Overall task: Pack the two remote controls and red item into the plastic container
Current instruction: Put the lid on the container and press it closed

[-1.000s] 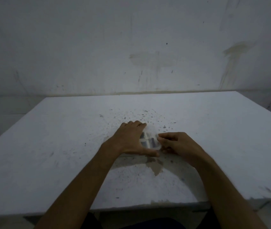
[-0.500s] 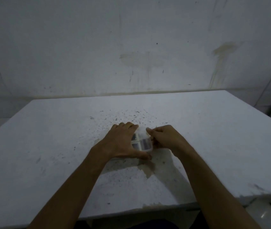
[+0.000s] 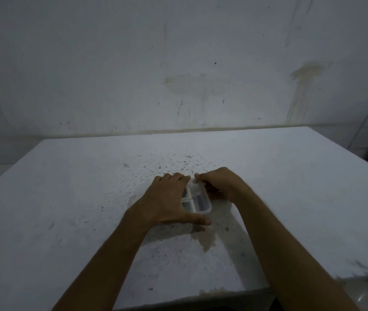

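Pressing down on a small lidded box is what both hands appear to be doing, which suggests the packing itself is finished and only the closing is left. No remote controls and no red item lie loose anywhere on the white table [image 3: 66, 198]; its speckled top is bare around the hands. Dark shapes show through the lid, so the contents seem to be inside, though the picture is dim and I cannot tell which shape is which, nor pick out anything red.

The plastic container [image 3: 197, 202] sits on the table near the middle, a little toward the near edge, directly between the two hands. It is a clear, rounded-corner box with a pale rim and pale bars crossing its top, dividing the view into darker panes. It looks light and slippery, the sort of thing that would skid if pushed from one side only.

The left hand [image 3: 167, 200] lies flat over the container's left part, palm down, thumb stretched along the near side, bracing it, not closing round it. The right hand [image 3: 221, 186] curls over the far right corner, fingertips pinching or pushing at the rim there. Whether the lid has fully seated cannot be told; the near right corner should probably be checked.
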A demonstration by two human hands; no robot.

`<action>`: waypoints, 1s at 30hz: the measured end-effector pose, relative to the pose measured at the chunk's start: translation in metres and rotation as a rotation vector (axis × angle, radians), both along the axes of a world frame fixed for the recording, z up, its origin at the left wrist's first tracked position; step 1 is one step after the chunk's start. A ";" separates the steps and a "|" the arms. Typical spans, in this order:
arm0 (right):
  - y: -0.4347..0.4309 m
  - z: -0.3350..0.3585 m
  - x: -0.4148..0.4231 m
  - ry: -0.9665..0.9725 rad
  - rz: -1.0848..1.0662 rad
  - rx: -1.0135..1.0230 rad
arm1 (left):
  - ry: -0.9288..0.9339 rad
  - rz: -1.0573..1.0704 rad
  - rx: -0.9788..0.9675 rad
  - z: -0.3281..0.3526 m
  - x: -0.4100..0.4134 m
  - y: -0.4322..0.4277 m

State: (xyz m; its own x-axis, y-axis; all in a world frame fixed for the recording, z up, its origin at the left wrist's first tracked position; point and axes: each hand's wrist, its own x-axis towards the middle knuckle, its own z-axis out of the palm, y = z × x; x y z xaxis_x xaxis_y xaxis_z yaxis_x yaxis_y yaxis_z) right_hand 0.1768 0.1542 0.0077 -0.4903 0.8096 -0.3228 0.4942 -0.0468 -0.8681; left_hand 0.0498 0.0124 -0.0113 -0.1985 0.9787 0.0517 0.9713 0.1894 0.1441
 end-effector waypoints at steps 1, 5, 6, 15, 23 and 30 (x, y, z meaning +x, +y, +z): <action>-0.004 -0.002 -0.001 -0.011 -0.017 0.051 | 0.001 0.002 0.002 -0.001 0.000 0.000; -0.024 -0.011 0.010 0.049 0.037 0.376 | 0.007 0.005 0.014 0.000 0.000 -0.001; -0.029 -0.011 0.018 0.080 0.065 0.391 | 0.006 0.008 0.019 0.000 0.001 -0.002; -0.046 -0.021 0.055 0.049 0.096 0.290 | -0.043 -0.006 -0.048 0.003 0.002 -0.005; -0.054 -0.033 0.058 0.124 0.031 0.324 | -0.027 -0.010 -0.130 0.015 0.005 -0.005; -0.039 -0.030 0.055 0.084 0.062 0.213 | 0.010 -0.027 -0.181 0.018 -0.001 0.002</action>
